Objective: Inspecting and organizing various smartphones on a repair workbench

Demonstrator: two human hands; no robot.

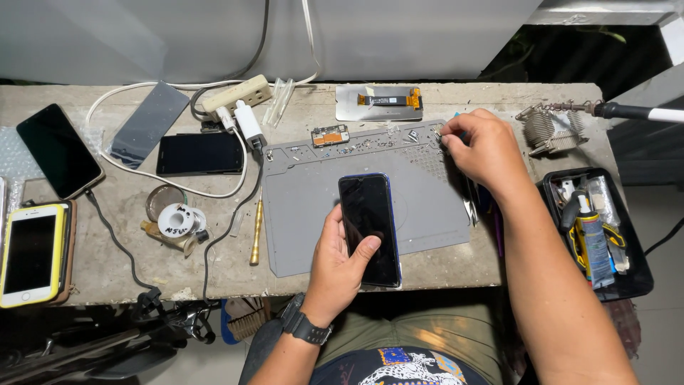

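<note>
Down at the near edge of the grey work mat [427,214], the left hand [340,267] holds a dark phone [369,229] screen-up, fingers wrapped behind it and the thumb pressed on the glass near its lower right side; that grip is closed on the phone. The right hand [484,150] reaches to the mat's far right corner, fingertips pinched together over a scatter of small screws and parts [370,145]; whether they hold anything I cannot tell. A small circuit board [330,135] lies at the mat's far edge, and a display panel with an orange flex cable [381,101] lies beyond it on the bench [114,264]. A brass-coloured tool [256,232] lies just left of the mat. A black tray of tools [598,235] sits at the right, and 4 more phones [199,153] lie to the left.
</note>
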